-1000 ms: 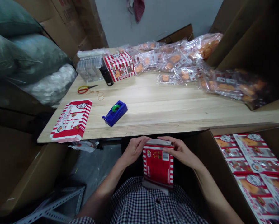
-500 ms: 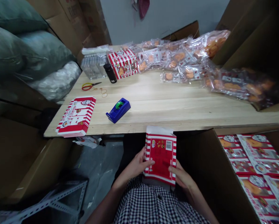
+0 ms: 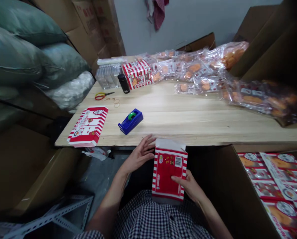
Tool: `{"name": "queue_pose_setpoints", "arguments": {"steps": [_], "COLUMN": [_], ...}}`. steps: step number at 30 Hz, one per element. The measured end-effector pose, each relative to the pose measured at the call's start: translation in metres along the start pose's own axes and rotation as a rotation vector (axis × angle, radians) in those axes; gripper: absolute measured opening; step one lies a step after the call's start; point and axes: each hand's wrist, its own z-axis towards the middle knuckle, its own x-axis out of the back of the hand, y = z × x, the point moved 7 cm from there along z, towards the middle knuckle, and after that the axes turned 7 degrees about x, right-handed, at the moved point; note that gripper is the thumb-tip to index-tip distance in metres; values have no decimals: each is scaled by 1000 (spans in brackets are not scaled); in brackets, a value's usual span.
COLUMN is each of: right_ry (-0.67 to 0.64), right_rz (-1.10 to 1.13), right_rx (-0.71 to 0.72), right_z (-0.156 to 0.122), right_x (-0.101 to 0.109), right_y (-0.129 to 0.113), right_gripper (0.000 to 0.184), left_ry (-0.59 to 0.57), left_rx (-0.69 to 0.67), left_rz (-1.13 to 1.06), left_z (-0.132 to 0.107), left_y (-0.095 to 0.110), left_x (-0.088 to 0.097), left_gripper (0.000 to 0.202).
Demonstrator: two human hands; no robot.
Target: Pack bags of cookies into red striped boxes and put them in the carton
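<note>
A red-and-white striped cardboard box (image 3: 167,171) stands over my lap, its barcode side facing up toward me and its white top flap raised. My right hand (image 3: 192,186) grips its right side, thumb across the front panel. Off the box's upper left edge, my left hand (image 3: 141,154) is spread with nothing in it, close to the table's front edge. The fingers of my right hand behind the box are hidden.
On the wooden table (image 3: 163,116) are a blue tape dispenser (image 3: 131,121), flat striped boxes (image 3: 89,126), scissors (image 3: 102,96), a black bottle (image 3: 124,83), a made-up box (image 3: 138,74) and bagged orange items (image 3: 188,71). A carton (image 3: 238,179) of packed boxes stands at right.
My left hand has let go of the box's left side and moved up and left, fingers spreading. My right hand still holds the box. The view has shifted slightly.
</note>
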Motion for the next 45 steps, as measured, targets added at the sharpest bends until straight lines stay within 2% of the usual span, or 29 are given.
{"name": "queue_pose_setpoints", "arguments": {"steps": [2, 4, 6, 8, 10, 12, 16, 20, 24, 26, 28, 30, 33, 36, 38, 40, 45], "right_ry": [-20, -34, -12, 35, 68, 65, 39, -13, -112, -85, -20, 32, 37, -68, -158, -199, -172], "right_rz": [-27, -46, -35, -17, -28, -68, -170, -257, -53, 43, 105, 164, 236, 268, 270, 254, 127], "right_rx": [8, 33, 128, 294, 430, 472, 454, 408, 203, 162, 188, 249, 302, 217, 134, 91, 151], "right_z": [2, 6, 11, 14, 16, 20, 28, 31, 38, 43, 48, 49, 48, 49, 51, 52, 46], "right_x": [-3, -5, -3, 1, 6, 8, 8, 5, -2, -4, -7, -11, -17, -19, -18, -15, -11], "right_y": [3, -5, -27, -58, -84, -98, -100, -94, -80, -77, -80, -88, -99, -98, -92, -89, -96], "right_gripper": [39, 45, 57, 64, 59, 50, 30, 18, 23, 22, 20, 21, 35, 54, 53, 44, 28], "left_ry": [-20, -5, 44, 80, 106, 137, 178, 140, 183, 251, 321, 334, 213, 78, 23, -7, 22], "left_rx": [6, 24, 36, 26, -25, -83, -103, -52, -73, -86, -107, -127, -104, -46, -27, -13, -45], "left_rz": [-49, -94, -129, -148, -143, -120, -23, 119, 220, 234, 188, 78, -106, -201, -224, -226, -116], "left_z": [8, 14, 16, 16, 14, 13, 9, 6, 8, 12, 16, 19, 23, 25, 25, 26, 24], "left_y": [-4, -13, -22, -26, -23, -18, -14, -18, -20, -21, -20, -18, -14, -10, -8, -6, -4], "left_x": [0, -4, -7, -11, -14, -15, -12, -7, 0, 2, 3, 0, -10, -20, -24, -27, -22], "left_gripper": [73, 65, 62, 64, 61, 50, 28, 22, 25, 25, 19, 37, 73, 82, 76, 61, 26]}}
